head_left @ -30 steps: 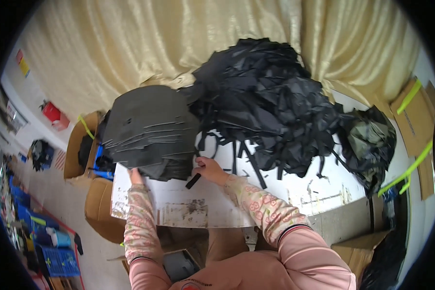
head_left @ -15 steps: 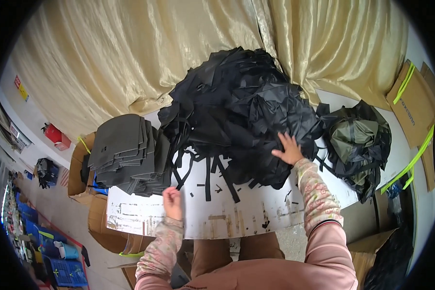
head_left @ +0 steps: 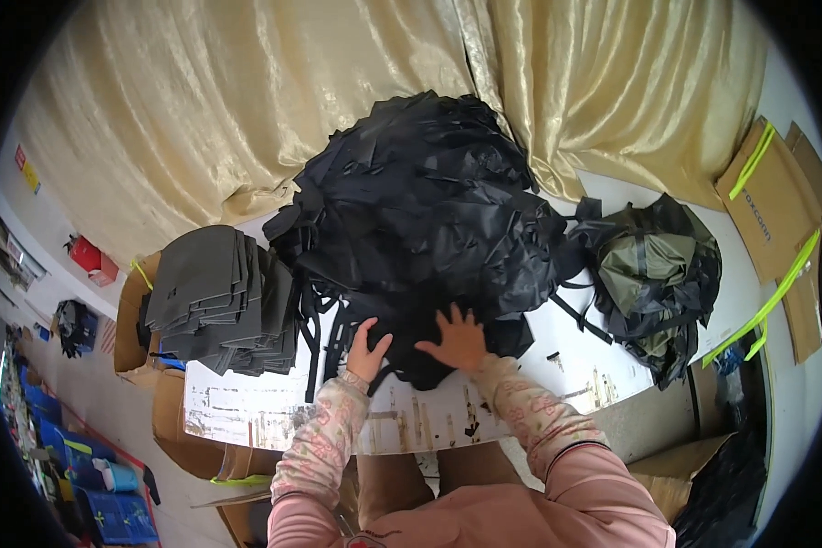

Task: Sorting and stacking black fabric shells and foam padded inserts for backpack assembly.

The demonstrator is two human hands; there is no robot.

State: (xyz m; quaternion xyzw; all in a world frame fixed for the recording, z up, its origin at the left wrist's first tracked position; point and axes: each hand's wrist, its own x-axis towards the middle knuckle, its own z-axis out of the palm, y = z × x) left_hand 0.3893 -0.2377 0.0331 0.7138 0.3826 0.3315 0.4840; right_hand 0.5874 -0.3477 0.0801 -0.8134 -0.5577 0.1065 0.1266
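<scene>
A large heap of shiny black fabric pieces with straps [head_left: 420,210] covers the middle of the white table [head_left: 247,411]. At its near edge lies a matte black piece [head_left: 416,365], partly beneath my hands. My right hand [head_left: 458,340] is spread flat on this black fabric, fingers pointing away from me. To its left, my left hand [head_left: 367,352] is at the piece's left side, thumb and fingers apart with nothing visible between them. Several loose black straps [head_left: 310,352] hang out of the heap beside my left hand.
A stack of dark grey foam-like panels [head_left: 215,301] stands at the table's left. At the right sits a bundle of black and olive fabric [head_left: 658,265]. Cardboard boxes [head_left: 178,411] stand below the left edge, and flattened cardboard [head_left: 767,201] leans at the right. A gold curtain [head_left: 201,110] hangs behind.
My right hand has moved left and nearer to me; a black piece now lies at the heap's front. My left hand has moved right and slightly forward, its fingers now apart.
</scene>
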